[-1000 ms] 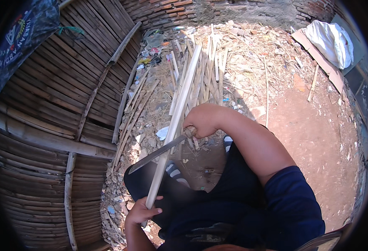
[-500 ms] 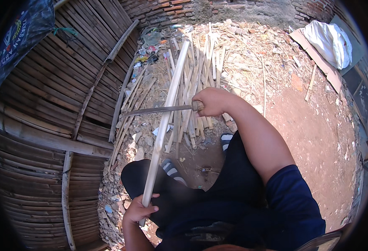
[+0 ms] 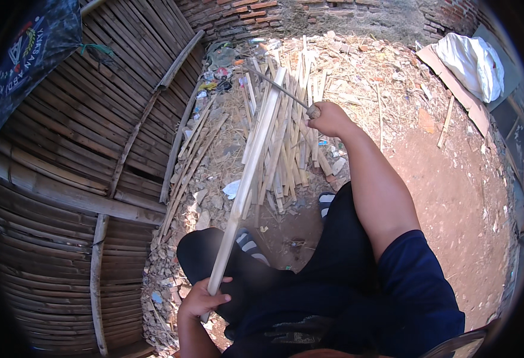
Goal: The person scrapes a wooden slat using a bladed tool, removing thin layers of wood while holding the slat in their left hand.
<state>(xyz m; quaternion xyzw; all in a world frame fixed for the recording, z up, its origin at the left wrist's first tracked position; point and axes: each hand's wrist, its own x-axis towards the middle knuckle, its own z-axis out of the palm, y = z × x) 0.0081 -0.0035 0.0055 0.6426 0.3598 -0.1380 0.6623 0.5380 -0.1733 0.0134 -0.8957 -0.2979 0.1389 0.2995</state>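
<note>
A long, pale split bamboo strip (image 3: 245,188) slants from my lap up over the heap on the ground. Near its lower end my left hand (image 3: 202,298) is closed round it, beside my left knee. My right hand (image 3: 332,119) grips the wooden handle of a long-bladed knife, a machete (image 3: 280,88) by its look. The blade points up and left, crossing the strip close to its far end. Whether its edge touches the strip I cannot tell. Beneath lies a pile of cut bamboo strips (image 3: 286,143).
A slatted bamboo wall (image 3: 59,119) rises on the left, with a dark printed banner (image 3: 35,48) at its top. Behind the rubble stands a brick wall (image 3: 244,18). A white sack (image 3: 467,65) rests on cardboard (image 3: 456,92) at the far right. My sandalled feet are near the pile.
My right hand has moved the machete away from me along the strip, and its blade has turned to point farther up. The strip's far end has shifted slightly right; my left hand keeps its hold.
</note>
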